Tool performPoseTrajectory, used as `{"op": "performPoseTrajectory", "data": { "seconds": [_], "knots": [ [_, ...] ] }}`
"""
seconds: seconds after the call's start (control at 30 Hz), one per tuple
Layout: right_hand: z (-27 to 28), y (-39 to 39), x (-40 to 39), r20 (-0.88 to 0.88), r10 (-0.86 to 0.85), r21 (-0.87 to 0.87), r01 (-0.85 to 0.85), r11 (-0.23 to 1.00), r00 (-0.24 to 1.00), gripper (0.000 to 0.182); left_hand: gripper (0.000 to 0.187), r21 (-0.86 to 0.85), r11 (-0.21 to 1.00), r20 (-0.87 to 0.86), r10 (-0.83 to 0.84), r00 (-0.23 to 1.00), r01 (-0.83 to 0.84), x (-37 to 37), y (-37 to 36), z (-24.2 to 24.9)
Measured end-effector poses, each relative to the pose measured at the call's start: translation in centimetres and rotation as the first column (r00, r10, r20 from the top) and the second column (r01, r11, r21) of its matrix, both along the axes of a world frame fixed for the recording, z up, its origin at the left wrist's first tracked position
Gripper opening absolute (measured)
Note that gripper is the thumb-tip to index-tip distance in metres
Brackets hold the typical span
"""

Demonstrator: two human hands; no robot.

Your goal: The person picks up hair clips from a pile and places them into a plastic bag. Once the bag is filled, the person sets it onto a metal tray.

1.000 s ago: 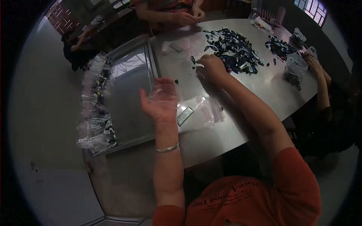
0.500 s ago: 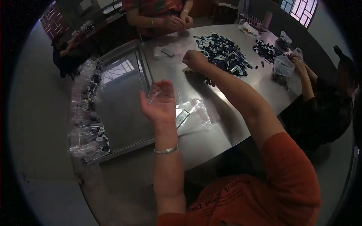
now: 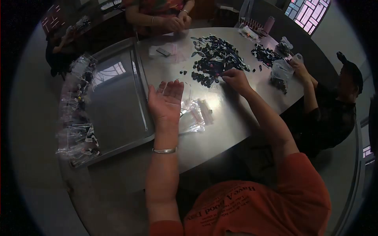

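The left hand [image 3: 165,103] is raised over the bench [image 3: 220,129], palm up and fingers spread, its grip open around nothing firm. A clear plastic bag [image 3: 185,94] stands against the fingers on their right side, but whether the thumb pinches it cannot be told, since the film is nearly see-through against the grey top. Just under and to the right of that hand lies a loose stack of empty bags [image 3: 195,116], flat on the bench, apart from the palm.

The right hand [image 3: 235,78] is stretched forward to the near edge of a pile of small dark pieces [image 3: 216,59], which sits in the middle of the bench, well apart from the left hand. Its fingertips are drawn together at the pile's edge, and they appear to pinch a piece, yet what sits between them is too small and dark to make out.

Left of the raised hand a metal tray [image 3: 114,106] rests on the bench, with a row of filled bags [image 3: 76,114] along its far left rim. At the right edge of the bench a co-worker's hand [image 3: 301,69] rests by a bag of pieces [image 3: 280,72]. Another person's hands [image 3: 173,23] work at the far end; the body above them is cut off by the frame.
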State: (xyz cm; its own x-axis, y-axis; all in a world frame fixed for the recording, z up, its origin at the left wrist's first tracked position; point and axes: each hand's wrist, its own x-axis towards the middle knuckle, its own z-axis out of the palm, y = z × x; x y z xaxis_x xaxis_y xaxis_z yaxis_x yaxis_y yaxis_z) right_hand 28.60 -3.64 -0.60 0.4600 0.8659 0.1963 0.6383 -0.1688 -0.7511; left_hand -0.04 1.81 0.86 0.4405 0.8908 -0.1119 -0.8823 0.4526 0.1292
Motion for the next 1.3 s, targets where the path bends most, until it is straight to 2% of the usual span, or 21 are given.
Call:
{"op": "performPoseTrajectory", "data": {
  "seconds": [0.03, 0.1, 0.13, 0.2, 0.23, 0.37, 0.47, 0.53, 0.57, 0.67, 0.77, 0.9, 0.93, 0.97, 1.0, 1.07, 1.1, 1.13, 1.2, 1.23, 1.3],
  "knots": [
    [0.1, 0.0, 0.0, 0.001, 0.002, -0.003, -0.002, 1.000, 1.000, 0.021, 0.039, 0.000, 1.000, -0.025, -0.006, 1.000, 0.006, 0.2, -0.3, 0.3],
    [0.2, 0.3, -0.1, 0.205, 0.024, -0.025, -0.020, 1.000, 0.978, 0.024, 0.039, 0.002, 1.000, -0.051, -0.010, 0.999, 0.010, 0.4, -0.6, 0.5],
    [-0.2, 0.6, -0.1, 0.204, 0.024, -0.023, -0.020, 1.000, 0.979, 0.024, 0.040, 0.013, 1.000, -0.057, -0.018, 0.998, 0.019, 0.5, -0.8, 0.4],
    [-0.6, 1.2, -0.9, 0.334, 0.055, -0.054, -0.039, 0.998, 0.941, 0.029, 0.040, 0.022, 0.999, -0.065, -0.028, 0.997, 0.029, 0.7, -0.8, 0.2],
    [-0.4, 1.1, -1.5, 0.330, -0.008, -0.110, 0.047, 0.993, 0.944, 0.031, 0.041, 0.023, 0.999, -0.075, -0.024, 0.997, 0.025, 0.6, -0.6, 0.0],
    [-0.2, 1.1, -1.9, 0.357, -0.041, -0.154, 0.102, 0.983, 0.933, 0.031, 0.043, 0.036, 0.999, -0.083, -0.009, 0.996, 0.012, 0.5, -0.2, -0.5],
    [-0.5, 0.7, -0.5, 0.280, 0.082, -0.175, -0.033, 0.984, 0.957, 0.028, 0.043, 0.014, 1.000, -0.048, -0.010, 0.999, 0.011, 0.5, 0.0, -0.9],
    [0.3, -0.3, -1.2, -0.109, 0.126, -0.122, -0.139, 0.983, 0.986, 0.023, 0.044, -0.006, 1.000, -0.032, -0.011, 0.999, 0.011, 0.7, -0.1, -1.0],
    [3.2, -1.7, -3.6, -0.227, 0.136, -0.156, -0.174, 0.972, 0.964, 0.019, 0.045, -0.026, 0.999, -0.018, -0.019, 1.000, 0.018, 0.8, -0.3, -0.9],
    [5.6, -3.9, -6.4, -0.265, 0.335, -0.060, -0.362, 0.930, 0.904, 0.018, 0.051, -0.060, 0.998, -0.028, -0.001, 1.000, -0.001, 1.1, -0.7, -0.6],
    [9.6, -5.9, -10.1, -0.303, 0.390, -0.099, -0.436, 0.895, 0.870, 0.011, 0.056, -0.080, 0.997, -0.016, -0.001, 1.000, 0.000, 1.2, -0.9, -0.6],
    [11.5, -5.9, -13.0, -0.219, 0.399, -0.241, -0.446, 0.862, 0.890, 0.010, 0.062, -0.074, 0.997, -0.047, 0.013, 0.999, -0.017, 1.2, -1.1, -0.1],
    [11.1, -5.4, -13.1, 0.032, 0.449, -0.249, -0.428, 0.869, 0.893, 0.013, 0.062, -0.074, 0.997, -0.045, 0.014, 0.999, -0.017, 1.2, -1.2, 0.1],
    [10.9, -5.0, -13.3, 0.281, 0.472, -0.251, -0.410, 0.877, 0.836, 0.016, 0.063, -0.055, 0.998, -0.084, 0.013, 0.996, -0.018, 1.4, -1.4, 0.2],
    [10.8, -4.5, -13.7, 0.283, 0.473, -0.252, -0.411, 0.876, 0.834, 0.016, 0.063, -0.036, 0.999, -0.124, 0.013, 0.992, -0.018, 1.5, -1.5, 0.3],
    [10.7, -3.7, -14.6, 0.486, 0.501, -0.381, -0.342, 0.859, 0.716, 0.018, 0.063, -0.020, 1.000, -0.129, -0.006, 0.992, 0.003, 1.7, -1.7, 0.1],
    [10.7, -3.5, -15.2, 0.577, 0.464, -0.336, -0.322, 0.885, 0.672, 0.021, 0.063, -0.006, 1.000, -0.136, -0.029, 0.990, 0.029, 1.7, -1.7, -0.2],
    [10.4, -3.4, -15.4, 0.577, 0.465, -0.337, -0.323, 0.884, 0.671, 0.021, 0.064, -0.021, 0.999, -0.126, -0.048, 0.991, 0.046, 1.8, -1.5, -0.4],
    [9.6, -3.2, -15.8, 0.528, 0.344, 0.006, -0.408, 0.913, 0.777, 0.018, 0.065, -0.042, 0.998, -0.096, -0.046, 0.994, 0.042, 1.7, -1.4, -0.6],
    [9.6, -3.2, -15.9, 0.529, 0.350, 0.003, -0.414, 0.910, 0.773, 0.018, 0.066, -0.062, 0.997, -0.064, -0.042, 0.997, 0.038, 1.7, -1.5, -0.6],
    [9.9, -3.6, -15.8, 0.169, 0.392, 0.084, -0.409, 0.908, 0.904, 0.012, 0.068, -0.096, 0.994, -0.056, -0.048, 0.997, 0.043, 1.4, -1.5, -0.3]
  ]
}}
